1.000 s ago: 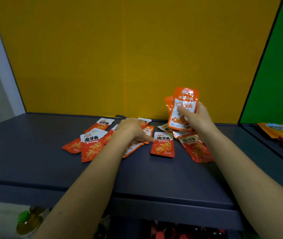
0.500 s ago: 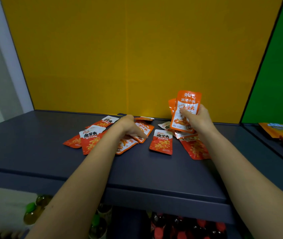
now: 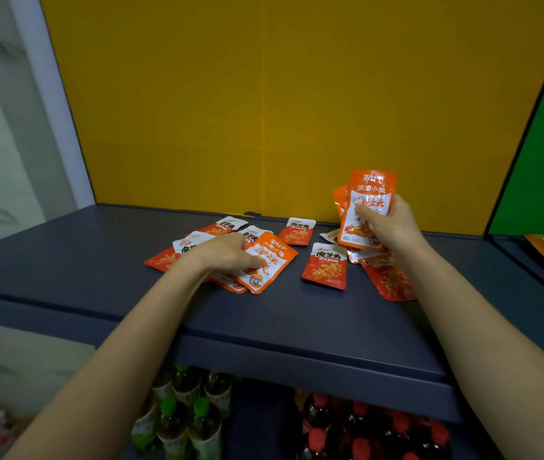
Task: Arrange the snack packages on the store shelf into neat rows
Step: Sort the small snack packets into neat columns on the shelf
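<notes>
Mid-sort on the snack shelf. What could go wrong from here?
1. The right hand holds several orange foil packets upright in one grip, fanned unevenly; one could slip out onto the dark grey shelf.
2. The left hand pinches an orange-and-white foil packet lying over others; pulling it may drag those underlying packets further askew.

The snack packets (image 3: 325, 265) are glossy plastic film; the shelf (image 3: 297, 327) is smooth and matt, the bottles (image 3: 181, 423) beneath shiny plastic.
</notes>
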Tool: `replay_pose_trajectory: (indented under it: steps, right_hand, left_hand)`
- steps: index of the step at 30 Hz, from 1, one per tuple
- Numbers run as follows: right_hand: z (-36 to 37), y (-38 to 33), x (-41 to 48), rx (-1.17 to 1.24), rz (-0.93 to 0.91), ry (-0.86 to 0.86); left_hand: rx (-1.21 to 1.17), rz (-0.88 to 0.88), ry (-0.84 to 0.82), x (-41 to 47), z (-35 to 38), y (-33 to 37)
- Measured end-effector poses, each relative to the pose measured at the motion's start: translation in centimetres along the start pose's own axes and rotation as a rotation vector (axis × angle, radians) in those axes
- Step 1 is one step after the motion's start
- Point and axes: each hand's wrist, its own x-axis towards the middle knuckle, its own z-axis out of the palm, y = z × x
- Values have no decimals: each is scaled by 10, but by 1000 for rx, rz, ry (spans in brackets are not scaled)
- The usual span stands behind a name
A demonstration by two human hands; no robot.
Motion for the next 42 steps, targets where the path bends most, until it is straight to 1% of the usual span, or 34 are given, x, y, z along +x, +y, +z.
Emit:
replay_pose_trajectory:
  steps: [3, 7, 11, 15, 17, 21, 25, 28, 35, 39, 42]
  right_hand:
    - [1, 0, -1, -12, 6, -2]
    - [0, 2, -3, 6, 19, -8]
    - [1, 3, -5, 17, 21, -1]
    - [3, 3, -6, 31, 18, 0]
    - [4, 4, -6, 26, 18, -1]
    - [4, 6, -5, 21, 8, 20]
    - [4, 8, -3, 32, 14, 32]
    - [2, 8, 0, 35, 17, 76]
    - [-20, 1, -8, 271, 26, 203]
    - [-40, -8, -34, 412, 52, 182]
    - [-60, -14, -67, 490, 75, 158]
  left_hand:
    - [44, 4, 24, -2, 2, 4]
    - [168, -15, 52, -2, 3, 13]
    - [173, -46, 58, -1, 8, 17]
    - [0, -56, 45, -2, 5, 14]
    - [-103, -101, 14, -3, 0, 14]
    - [-121, -126, -35, 0, -7, 11]
    - [-359, -116, -128, 1, -8, 4]
    - [-547, -78, -188, -5, -8, -3]
    - [-911, 67, -137, -27, -8, -21]
    - [-1059, 115, -98, -36, -5, -25]
    - [-1125, 153, -113, -49, 0, -26]
